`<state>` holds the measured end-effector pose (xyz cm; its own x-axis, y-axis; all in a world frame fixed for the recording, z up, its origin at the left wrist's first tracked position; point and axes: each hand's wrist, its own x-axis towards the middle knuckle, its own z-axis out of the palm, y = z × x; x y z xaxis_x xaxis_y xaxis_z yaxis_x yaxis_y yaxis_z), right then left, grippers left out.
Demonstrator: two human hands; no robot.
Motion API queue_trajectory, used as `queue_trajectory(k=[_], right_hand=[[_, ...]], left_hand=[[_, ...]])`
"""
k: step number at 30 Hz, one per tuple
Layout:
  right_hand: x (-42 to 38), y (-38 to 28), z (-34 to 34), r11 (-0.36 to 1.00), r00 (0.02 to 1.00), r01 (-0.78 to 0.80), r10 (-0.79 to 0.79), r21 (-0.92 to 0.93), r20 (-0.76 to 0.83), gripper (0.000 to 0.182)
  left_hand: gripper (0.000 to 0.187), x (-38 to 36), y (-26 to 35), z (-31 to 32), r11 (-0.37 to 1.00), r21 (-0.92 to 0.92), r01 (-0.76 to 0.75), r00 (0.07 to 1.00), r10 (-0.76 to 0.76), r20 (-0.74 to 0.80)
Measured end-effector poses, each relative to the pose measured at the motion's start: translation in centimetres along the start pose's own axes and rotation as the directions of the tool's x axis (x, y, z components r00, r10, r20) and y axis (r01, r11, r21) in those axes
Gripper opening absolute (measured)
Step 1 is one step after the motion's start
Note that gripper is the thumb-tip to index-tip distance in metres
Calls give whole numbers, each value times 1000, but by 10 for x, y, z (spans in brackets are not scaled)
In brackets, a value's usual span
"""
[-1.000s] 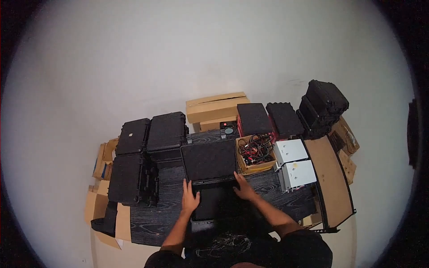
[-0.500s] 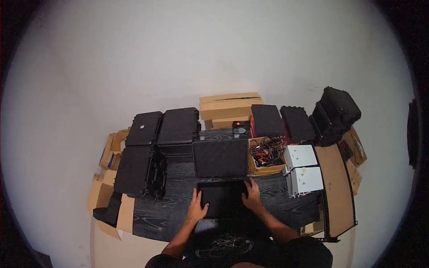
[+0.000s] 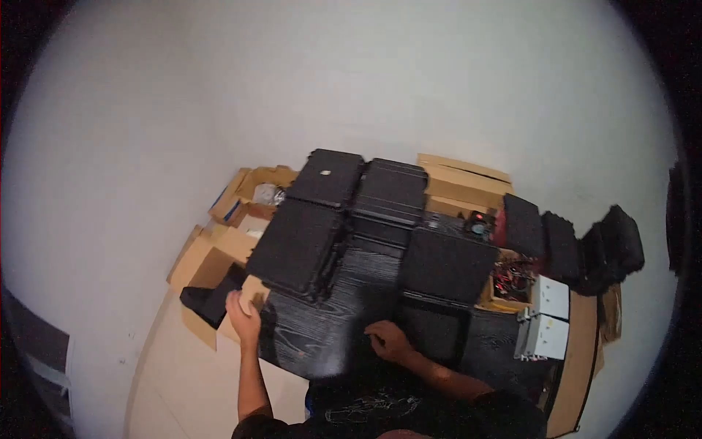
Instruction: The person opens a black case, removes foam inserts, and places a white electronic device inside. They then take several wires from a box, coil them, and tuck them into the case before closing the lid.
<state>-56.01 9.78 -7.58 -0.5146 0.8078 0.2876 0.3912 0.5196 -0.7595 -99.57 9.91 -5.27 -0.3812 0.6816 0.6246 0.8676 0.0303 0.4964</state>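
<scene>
The desk [image 3: 307, 333] has a black wood-grain top, streaked with paler lines and catching a soft sheen toward its near edge. The hard cases [image 3: 296, 245] along its left side look like matt black plastic, with moulded ridges. The open case [image 3: 450, 263] shows a dull, dark lid lining. Plain brown cardboard, matt, forms the open carton [image 3: 212, 267] beyond the left edge. Toward the right edge, the white boxes [image 3: 550, 296] look smooth, and the cables [image 3: 512, 282] are thin and rubbery-looking.

Black case [image 3: 431, 329]: open, lid [image 3: 450, 265] folded back, lying on dark wood-grain table [image 3: 296, 329]
Black piece [image 3: 218, 298]: angular, tilted, against open cardboard box [image 3: 199, 265]
</scene>
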Motion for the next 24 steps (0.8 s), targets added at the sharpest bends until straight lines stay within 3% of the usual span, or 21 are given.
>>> queue_trajectory(k=[2, 5, 8, 11, 14, 15, 19, 20, 24], right_hand=[[30, -14, 33, 993, 962, -95, 74, 70, 264, 22], [69, -12, 94, 999, 885, 49, -49, 13, 463, 32], [91, -14, 128, 1000, 793, 20, -2, -23, 609, 40], [83, 34, 182, 991, 747, 94, -5, -98, 665, 45], [101, 9, 171, 987, 655, 42, 92, -158, 750, 47], [101, 12, 174, 987, 665, 39, 91, -156, 741, 47], [97, 13, 173, 982, 692, 26, 117, -187, 713, 49], [96, 9, 172, 980, 695, 22, 128, -199, 707, 49], [99, 7, 168, 980, 616, 11, 152, -200, 773, 50]], left_hand=[[51, 15, -59, -9, 988, 132, 85, 996, -81, -37], [67, 27, -154, -12, 911, 354, 211, 973, -230, 12], [88, 26, -239, 0, 817, 513, 263, 907, -390, 157], [95, 42, -238, -4, 777, 534, 333, 728, -572, 378], [107, 56, -221, -8, 794, 525, 306, 670, -572, 473], [109, 62, -215, -8, 800, 527, 288, 651, -567, 505], [97, 69, -235, 4, 868, 370, 331, 704, -488, 516], [83, 71, -238, 3, 914, 214, 346, 775, -406, 484], [62, 94, -216, -13, 926, -110, 362, 910, -325, 258]])
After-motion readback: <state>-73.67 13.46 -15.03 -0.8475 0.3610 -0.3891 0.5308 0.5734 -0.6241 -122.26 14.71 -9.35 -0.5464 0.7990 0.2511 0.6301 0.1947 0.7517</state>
